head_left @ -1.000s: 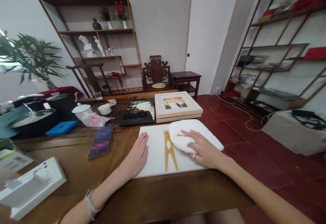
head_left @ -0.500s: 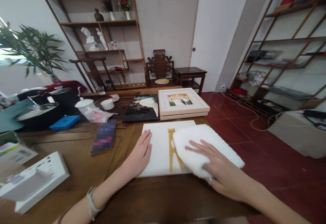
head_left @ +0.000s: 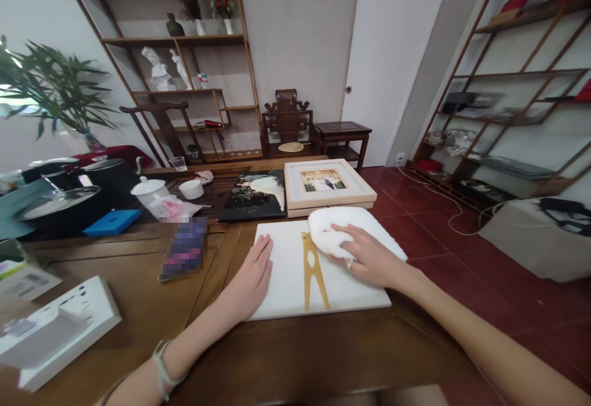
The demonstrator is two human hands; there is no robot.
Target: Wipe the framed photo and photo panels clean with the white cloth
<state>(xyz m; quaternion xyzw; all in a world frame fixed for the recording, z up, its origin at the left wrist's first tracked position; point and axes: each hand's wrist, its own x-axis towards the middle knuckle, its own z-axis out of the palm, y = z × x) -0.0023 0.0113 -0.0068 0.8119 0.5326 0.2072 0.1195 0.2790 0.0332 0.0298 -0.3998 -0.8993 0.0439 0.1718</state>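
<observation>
A white board (head_left: 281,283) lies flat on the wooden table, with a gold cat-shaped figure (head_left: 310,263) with long legs on its face. My left hand (head_left: 253,270) rests on the board's left edge, fingers stretched out and flat, holding nothing. My right hand (head_left: 369,255) presses a folded, fluffy white towel (head_left: 364,221) onto the upper right of the board, its fingers sunk into the cloth. The towel touches the figure's head and overhangs the board's right side.
Behind the board lie a dark photo panel (head_left: 256,195) and a framed picture (head_left: 330,184). To the left are a patterned pouch (head_left: 184,249), a blue box (head_left: 112,222), a lidded white pot (head_left: 148,188) and a white plastic tray (head_left: 69,332). The wooden table (head_left: 323,357) ends at the right above red floor tiles.
My right hand has pushed the towel up and away across the board, baring the figure's middle and the lower right corner. My left hand stays at the left edge.
</observation>
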